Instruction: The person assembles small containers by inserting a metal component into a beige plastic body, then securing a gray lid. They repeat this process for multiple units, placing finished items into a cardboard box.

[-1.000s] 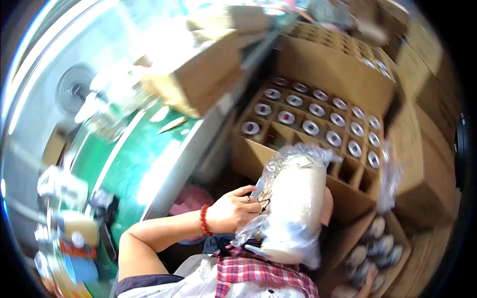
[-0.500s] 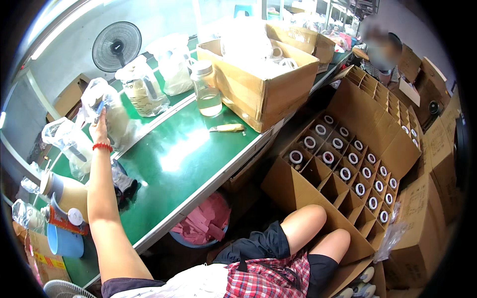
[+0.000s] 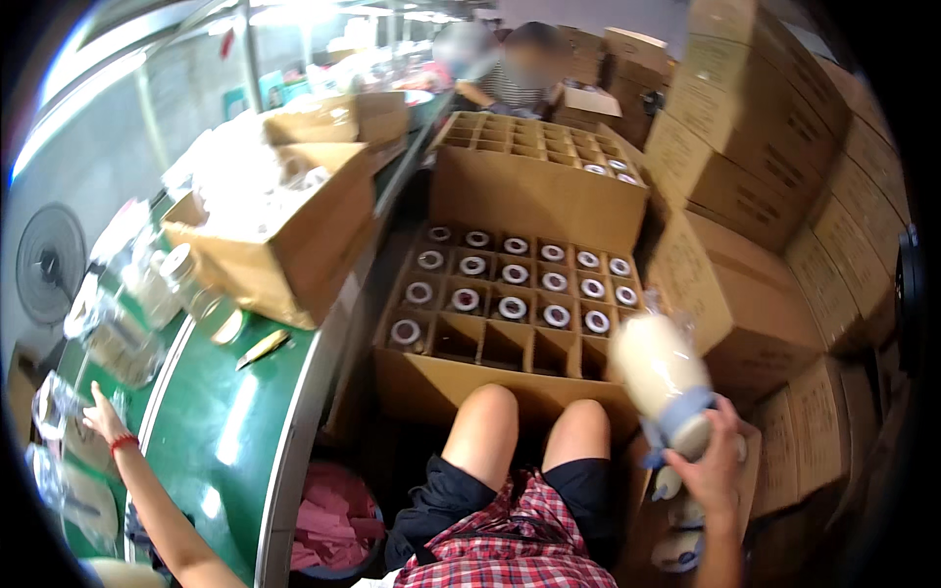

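My right hand (image 3: 714,456) grips the lower end of a cream jug (image 3: 655,367) with a blue-grey band. Clear plastic film shows around its far end, and it is tilted over the right front corner of the partitioned carton (image 3: 505,377). Similar cream containers (image 3: 686,514) lie in a box below this hand. At the far left my left hand (image 3: 103,416) has a finger stretched out beside a plastic-bagged jug (image 3: 64,404). Whether it touches the bag I cannot tell. More bagged jugs (image 3: 123,348) stand along the green bench (image 3: 225,412).
White-ringed jars (image 3: 513,309) fill most carton cells. A clear jar (image 3: 208,304), a yellow-handled knife (image 3: 263,348) and an open carton (image 3: 323,230) sit on the bench. Boxes (image 3: 755,127) are stacked at right; a bin of pink cloth (image 3: 333,524) stands below. Another person (image 3: 515,73) works beyond.
The view has turned right. My right hand has come into view with the cream jug. My left hand, earlier up at a bagged jug, now has a finger stretched out.
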Motion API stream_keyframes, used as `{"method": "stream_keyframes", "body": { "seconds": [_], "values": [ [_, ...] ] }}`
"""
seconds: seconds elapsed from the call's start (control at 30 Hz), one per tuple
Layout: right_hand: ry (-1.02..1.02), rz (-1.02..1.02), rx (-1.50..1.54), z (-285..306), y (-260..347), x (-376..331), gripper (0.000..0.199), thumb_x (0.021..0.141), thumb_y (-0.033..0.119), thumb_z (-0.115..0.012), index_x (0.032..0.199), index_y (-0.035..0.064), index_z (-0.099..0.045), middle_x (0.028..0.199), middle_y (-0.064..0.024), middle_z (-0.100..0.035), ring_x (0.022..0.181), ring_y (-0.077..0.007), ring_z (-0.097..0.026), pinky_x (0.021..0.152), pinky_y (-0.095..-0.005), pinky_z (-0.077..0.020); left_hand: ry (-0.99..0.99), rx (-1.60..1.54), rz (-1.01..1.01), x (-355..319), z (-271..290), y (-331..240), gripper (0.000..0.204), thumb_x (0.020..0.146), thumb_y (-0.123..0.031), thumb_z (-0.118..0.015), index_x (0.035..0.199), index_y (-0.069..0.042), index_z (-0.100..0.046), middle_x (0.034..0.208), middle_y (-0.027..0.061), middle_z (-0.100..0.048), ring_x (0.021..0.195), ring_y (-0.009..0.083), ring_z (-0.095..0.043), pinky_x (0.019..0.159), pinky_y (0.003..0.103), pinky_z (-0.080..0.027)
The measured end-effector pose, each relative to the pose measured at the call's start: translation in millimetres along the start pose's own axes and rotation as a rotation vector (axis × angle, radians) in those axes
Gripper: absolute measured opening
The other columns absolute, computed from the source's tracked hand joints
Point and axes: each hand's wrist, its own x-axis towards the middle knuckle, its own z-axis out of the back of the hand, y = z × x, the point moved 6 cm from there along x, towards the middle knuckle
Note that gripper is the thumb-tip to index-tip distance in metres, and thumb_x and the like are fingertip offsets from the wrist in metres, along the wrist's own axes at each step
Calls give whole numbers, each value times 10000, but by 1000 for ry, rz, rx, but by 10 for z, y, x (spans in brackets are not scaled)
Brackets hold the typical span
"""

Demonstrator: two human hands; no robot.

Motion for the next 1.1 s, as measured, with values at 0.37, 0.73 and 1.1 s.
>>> {"method": "stream_keyframes", "body": {
  "seconds": [0.37,0.73,1.1],
  "values": [
    [216,407,379,-1491,704,-1368,277,808,315,-761,950,99,-662,1070,-68,-659,996,-235,-649,845,-337,-534,2047,-1032,-685,-6990,1063,-2762,565,1021,-174,-493,1512,-51,-242,1506,152,-363,1366,240,-383,1109,352,-317],
    [99,30,868,-1359,121,865,371,995,277,-501,1239,5,-561,1226,-183,-613,1153,-325,-588,976,-383,-454,2185,-1095,-983,-7886,1724,-3033,388,1049,-299,-401,1188,11,-587,1256,116,-592,1229,212,-494,1075,353,-345],
    [703,-183,1440,-2098,109,1160,640,1035,475,-293,1461,-1,-333,1548,-121,-304,1389,-238,-347,1139,-380,-269,2452,-1049,-466,-8155,1426,-3183,901,904,-743,-319,1444,-21,-320,1484,199,-366,1373,301,-361,1131,430,-278]
  ]
}}
